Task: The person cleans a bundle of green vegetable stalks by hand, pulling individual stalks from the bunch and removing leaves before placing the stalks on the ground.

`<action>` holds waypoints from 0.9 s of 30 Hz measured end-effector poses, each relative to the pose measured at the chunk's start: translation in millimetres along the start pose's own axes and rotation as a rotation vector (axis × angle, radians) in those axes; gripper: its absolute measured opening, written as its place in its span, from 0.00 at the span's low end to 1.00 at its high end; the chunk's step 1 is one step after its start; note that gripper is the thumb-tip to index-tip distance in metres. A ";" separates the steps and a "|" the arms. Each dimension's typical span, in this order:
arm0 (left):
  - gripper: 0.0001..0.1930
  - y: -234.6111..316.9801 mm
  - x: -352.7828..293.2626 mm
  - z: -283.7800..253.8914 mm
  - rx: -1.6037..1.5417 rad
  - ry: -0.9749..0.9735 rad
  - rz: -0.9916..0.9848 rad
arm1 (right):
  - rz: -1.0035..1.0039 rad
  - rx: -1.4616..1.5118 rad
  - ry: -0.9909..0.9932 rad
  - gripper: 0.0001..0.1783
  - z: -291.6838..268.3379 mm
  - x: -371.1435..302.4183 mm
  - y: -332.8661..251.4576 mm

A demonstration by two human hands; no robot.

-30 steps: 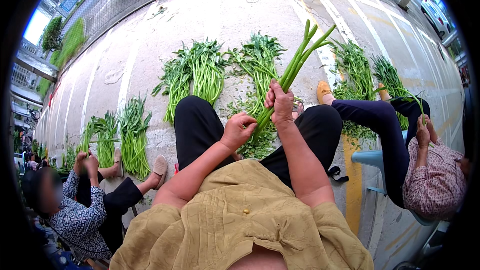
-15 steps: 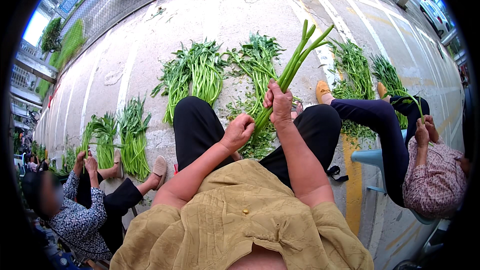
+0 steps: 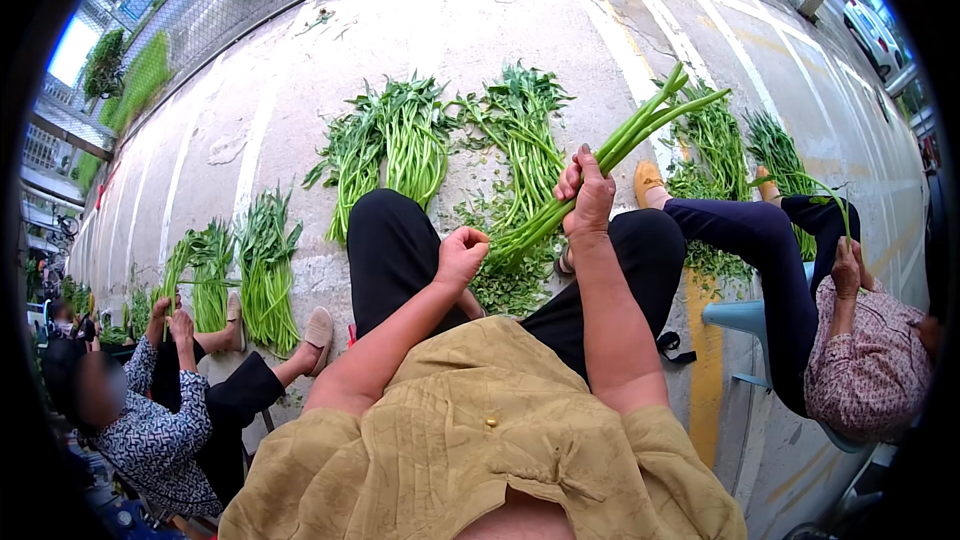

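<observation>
No text, label, brand, number or sign is legible in this view.

Bright daylight pales the pavement (image 3: pixel 460 20), and fisheye distortion curves the scene toward a black rim.
</observation>
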State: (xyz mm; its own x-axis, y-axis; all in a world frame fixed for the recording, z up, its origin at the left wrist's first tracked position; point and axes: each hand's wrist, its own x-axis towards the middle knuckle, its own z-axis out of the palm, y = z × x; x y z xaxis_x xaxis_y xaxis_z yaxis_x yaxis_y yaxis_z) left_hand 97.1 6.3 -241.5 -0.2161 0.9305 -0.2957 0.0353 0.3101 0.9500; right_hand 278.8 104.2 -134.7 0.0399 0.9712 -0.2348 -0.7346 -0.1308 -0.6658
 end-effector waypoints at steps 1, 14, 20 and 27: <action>0.03 3.2 -0.9 3.4 0.035 -0.017 0.102 | 0.020 -0.008 0.006 0.11 -0.3 -1.2 1.3; 0.05 58.2 -23.7 18.8 0.364 -0.182 0.482 | 0.057 -0.163 -0.107 0.11 6.1 -12.9 26.4; 0.04 58.1 -23.0 18.5 0.366 -0.188 0.491 | 0.069 -0.186 -0.115 0.10 7.2 -15.4 30.4; 0.03 59.3 -23.5 17.8 0.378 -0.152 0.551 | 0.071 -0.155 -0.114 0.10 6.8 -14.1 28.6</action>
State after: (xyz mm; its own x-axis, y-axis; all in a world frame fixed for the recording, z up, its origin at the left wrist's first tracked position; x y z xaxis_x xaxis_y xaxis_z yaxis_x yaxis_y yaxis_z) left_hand 121.7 6.3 -180.0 0.0691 0.9804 0.1843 0.4449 -0.1956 0.8739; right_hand 252.6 88.1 -145.6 -0.0917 0.9737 -0.2086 -0.6196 -0.2198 -0.7535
